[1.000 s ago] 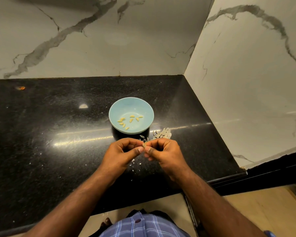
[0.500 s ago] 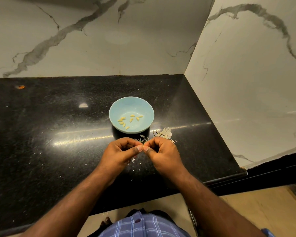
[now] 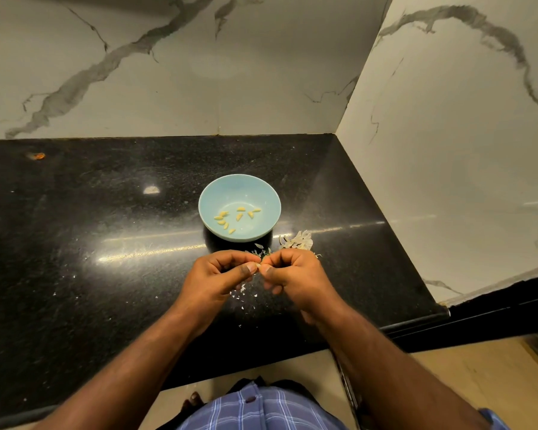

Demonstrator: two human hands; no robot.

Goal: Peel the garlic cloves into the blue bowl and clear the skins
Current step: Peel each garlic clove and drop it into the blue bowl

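Between both hands [image 3: 260,268] | garlic clove [image 3: 259,266] pinched | near blue bowl [image 3: 239,184]

garlic clove [image 3: 259,266] mostly hidden between fingertips [image 3: 251,268].

No legible text, label, brand, number or sign found: we read none on blue bowl [image 3: 239,193], black countertop [image 3: 90,243], marble wall panels [image 3: 168,88] or checked shirt [image 3: 261,411].
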